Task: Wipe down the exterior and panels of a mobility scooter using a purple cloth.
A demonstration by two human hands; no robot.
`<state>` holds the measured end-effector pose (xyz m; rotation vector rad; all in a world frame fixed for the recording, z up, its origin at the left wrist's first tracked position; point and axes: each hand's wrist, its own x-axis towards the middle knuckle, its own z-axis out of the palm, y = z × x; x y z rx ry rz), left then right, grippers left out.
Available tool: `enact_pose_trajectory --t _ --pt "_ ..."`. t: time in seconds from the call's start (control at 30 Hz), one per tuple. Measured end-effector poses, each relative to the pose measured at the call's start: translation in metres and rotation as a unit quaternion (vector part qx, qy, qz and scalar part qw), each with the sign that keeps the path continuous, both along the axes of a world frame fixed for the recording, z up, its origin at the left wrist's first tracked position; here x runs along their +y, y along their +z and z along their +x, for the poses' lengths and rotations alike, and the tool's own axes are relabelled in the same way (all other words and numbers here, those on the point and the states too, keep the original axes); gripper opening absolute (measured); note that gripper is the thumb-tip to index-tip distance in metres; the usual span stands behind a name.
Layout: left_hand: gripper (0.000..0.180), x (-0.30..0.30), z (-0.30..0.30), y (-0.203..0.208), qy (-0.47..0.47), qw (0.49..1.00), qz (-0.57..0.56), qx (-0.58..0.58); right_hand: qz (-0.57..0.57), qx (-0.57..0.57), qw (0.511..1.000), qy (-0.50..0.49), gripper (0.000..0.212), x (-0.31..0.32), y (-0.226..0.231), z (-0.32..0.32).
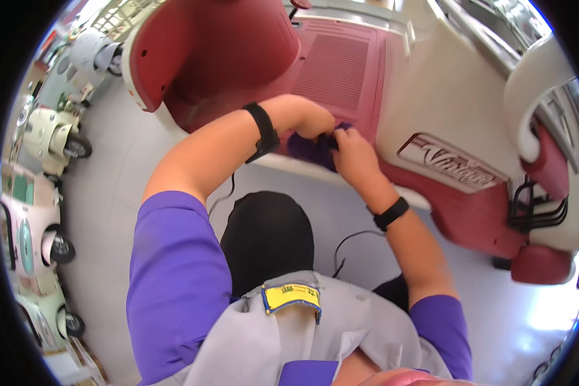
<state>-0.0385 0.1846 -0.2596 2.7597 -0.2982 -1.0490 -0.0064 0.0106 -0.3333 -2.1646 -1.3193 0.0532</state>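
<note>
In front of me both hands come together at a dark purple cloth [309, 151], bunched up and hanging beside the sill of a cream and dark-red small vehicle. My left hand [310, 119] bends down at the wrist, its fingers closed on the cloth's upper part. Beside it, my right hand [355, 154] grips the cloth's right side with curled fingers. The dark-red floor mat [333, 67], ribbed in its middle, lies just beyond my hands. To its left rises a dark-red seat [222, 51]. A black band circles each wrist.
A cream side panel [457, 96] with a badge stands on the right, next to a black wire rack [539, 206]. Several scooters, one of them cream [48, 138], line the left. My bent knee [269, 235] is below my arms. A thin black cable [354, 238] hangs near my right forearm.
</note>
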Motion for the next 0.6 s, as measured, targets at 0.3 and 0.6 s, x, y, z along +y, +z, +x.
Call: enact_pose_trajectory --t 0.3,0.6 --pt "0.032 0.043 -0.069 0.041 -0.029 0.985 0.17 -0.023 0.0 -0.007 0.999 -0.052 0.019 0.1 -0.012 -0.053" --pt "0.019 0.056 -0.18 0.004 0.017 0.917 0.069 -0.393 0.242 0.019 0.963 -0.119 0.023 0.127 -0.008 -0.107"
